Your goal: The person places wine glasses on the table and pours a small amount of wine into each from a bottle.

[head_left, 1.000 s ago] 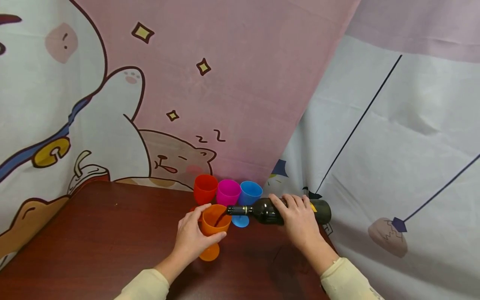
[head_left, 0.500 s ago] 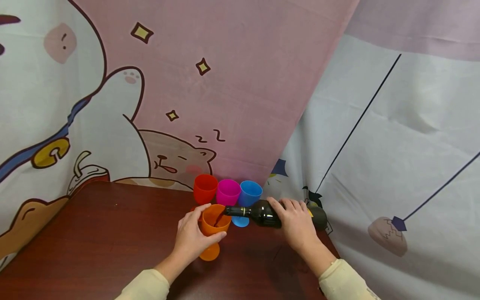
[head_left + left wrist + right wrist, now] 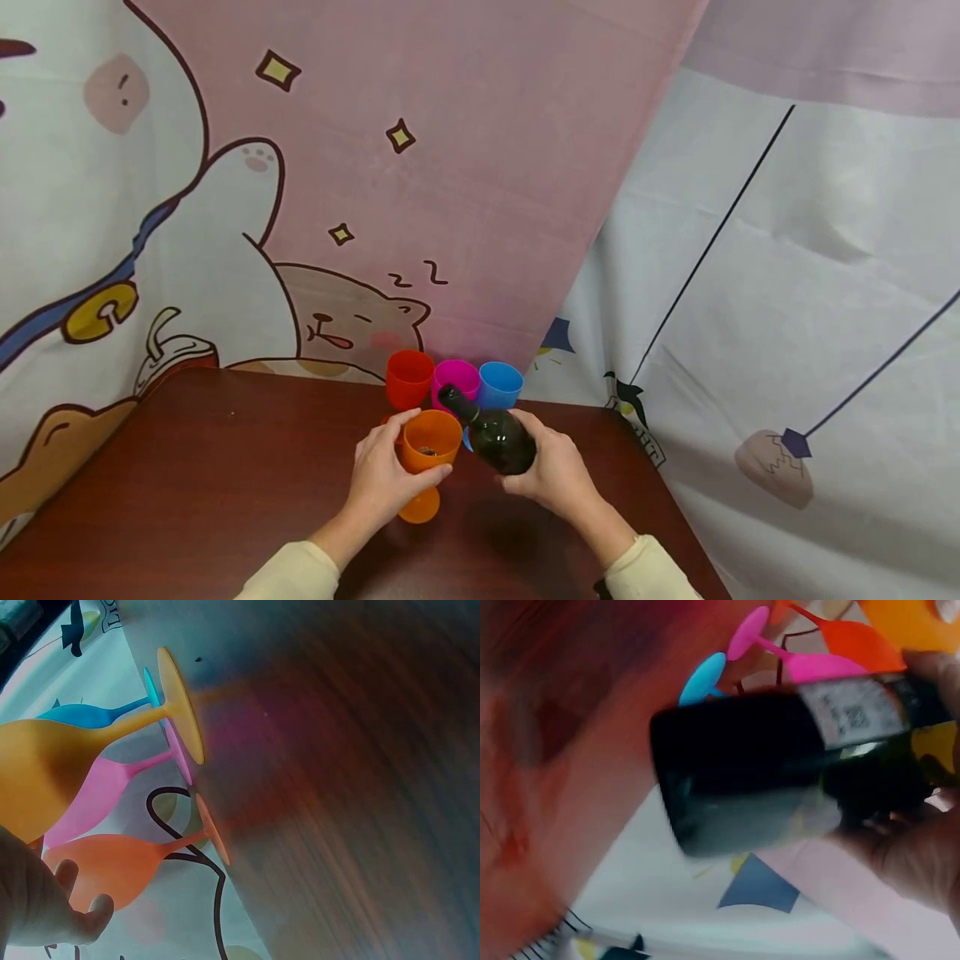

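Observation:
My left hand [image 3: 381, 477] holds an orange plastic goblet [image 3: 431, 458] by its bowl, with fingers and thumb curled round opposite sides. A little dark, bubbly liquid shows at the bottom of the bowl. To its right, my right hand [image 3: 558, 473] grips a dark green wine bottle [image 3: 504, 442] round its body. The bottle leans with its neck up and to the left, its mouth apart from the orange goblet and overlapping a magenta goblet [image 3: 457, 375] in the head view. No stream of liquid shows. In the right wrist view, the bottle's base and white label [image 3: 851, 712] face the camera.
A red goblet [image 3: 409, 379] and a blue goblet [image 3: 501, 383] stand either side of the magenta one at the table's back edge. The brown wooden table [image 3: 225, 483] meets a printed cloth backdrop [image 3: 480, 167] behind and at the right.
The bottle was nearly level, pouring dark red liquid into the orange goblet. My right hand has moved left and tipped its neck up; the stream has stopped. My left hand stays put.

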{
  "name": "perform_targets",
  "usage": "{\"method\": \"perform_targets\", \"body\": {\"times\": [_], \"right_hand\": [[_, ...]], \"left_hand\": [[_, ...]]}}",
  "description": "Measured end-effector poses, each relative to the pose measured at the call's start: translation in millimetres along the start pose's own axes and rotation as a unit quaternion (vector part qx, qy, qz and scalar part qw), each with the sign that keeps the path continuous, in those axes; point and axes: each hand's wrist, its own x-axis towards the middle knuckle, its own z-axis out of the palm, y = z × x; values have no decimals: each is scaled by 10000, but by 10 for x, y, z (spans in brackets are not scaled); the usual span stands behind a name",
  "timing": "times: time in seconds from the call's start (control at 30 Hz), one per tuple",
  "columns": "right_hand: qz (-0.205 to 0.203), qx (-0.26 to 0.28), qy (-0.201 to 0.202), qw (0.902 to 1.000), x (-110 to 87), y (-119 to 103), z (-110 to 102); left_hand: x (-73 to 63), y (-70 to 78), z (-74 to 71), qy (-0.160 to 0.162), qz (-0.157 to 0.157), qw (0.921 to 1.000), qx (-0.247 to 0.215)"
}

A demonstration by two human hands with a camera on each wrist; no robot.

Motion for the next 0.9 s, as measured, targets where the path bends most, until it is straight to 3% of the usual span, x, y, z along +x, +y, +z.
{"method": "perform_targets", "body": {"times": [0.1, 0.2, 0.3, 0.43, 0.57, 0.77, 0.9], "right_hand": [[342, 1051, 40, 9939, -42, 61, -29], [839, 1914, 240, 9776, -120, 206, -75], [1423, 2313, 609, 9605, -212, 398, -119], [2040, 2334, 1184, 9433, -311, 686, -136], [2390, 2220, 1605, 9316, -376, 974, -99], [2649, 2121, 2035, 9184, -455, 1242, -66], [2616, 2144, 2175, 9156, -463, 1302, -67]], "left_hand": [[-2, -5, 6, 17, -16, 10000, 9], [-4, -4, 10, 41, 26, 10000, 16], [-4, 2, 9, 39, 46, 10000, -2], [-9, -7, -2, 42, -12, 10000, -24], [-17, -23, -11, 41, -123, 9999, -32], [-2, -19, 4, -9, -96, 10000, 3], [8, -5, 12, -7, -93, 10000, -7]]}}
